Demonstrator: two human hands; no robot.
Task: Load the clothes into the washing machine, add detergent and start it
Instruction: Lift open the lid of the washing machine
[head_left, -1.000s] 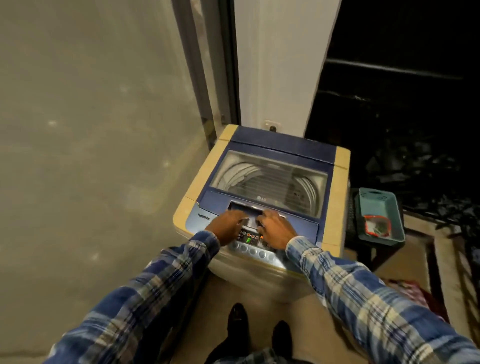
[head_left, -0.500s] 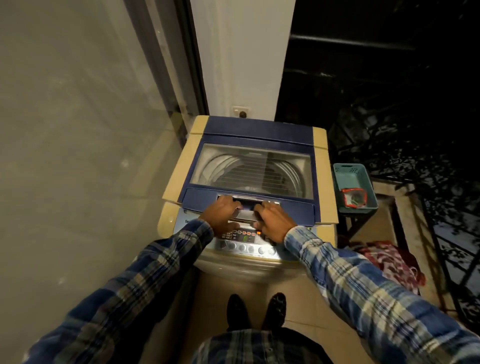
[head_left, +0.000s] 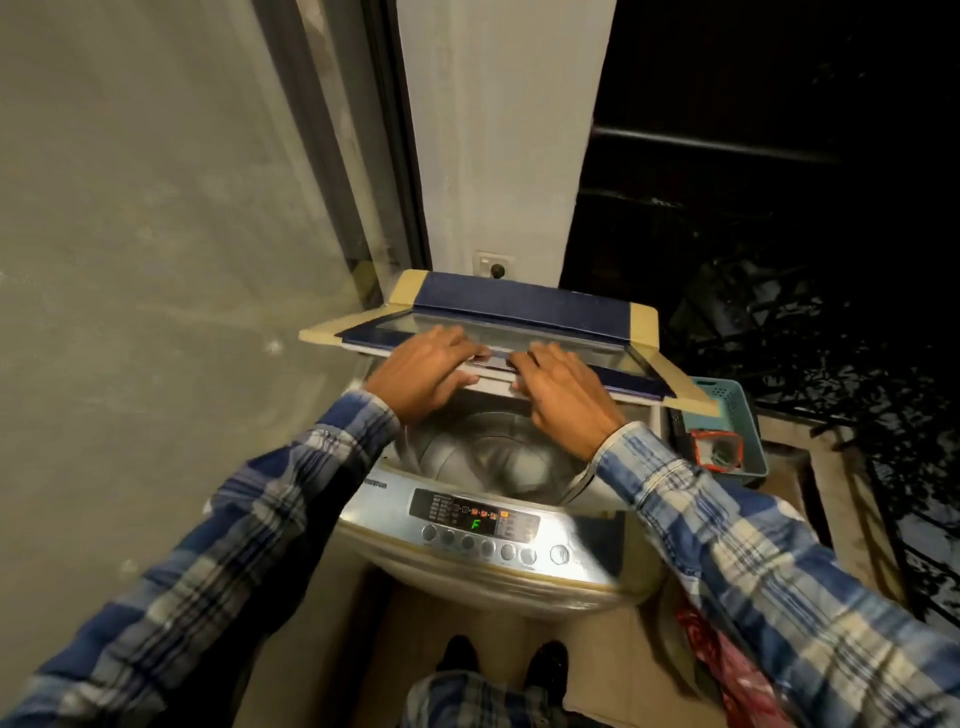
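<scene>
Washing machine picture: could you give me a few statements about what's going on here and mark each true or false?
1. Both hands grip the front edge of the lid. True: left hand and right hand are both on it.
2. The lid is fully shut. False: it is raised, and the drum shows beneath.
3. The drum is packed with clothes. False: only bare metal is visible.
4. The control panel shows a green "F". True.
5. A teal basket stands to the machine's left. False: it is on the right.
</scene>
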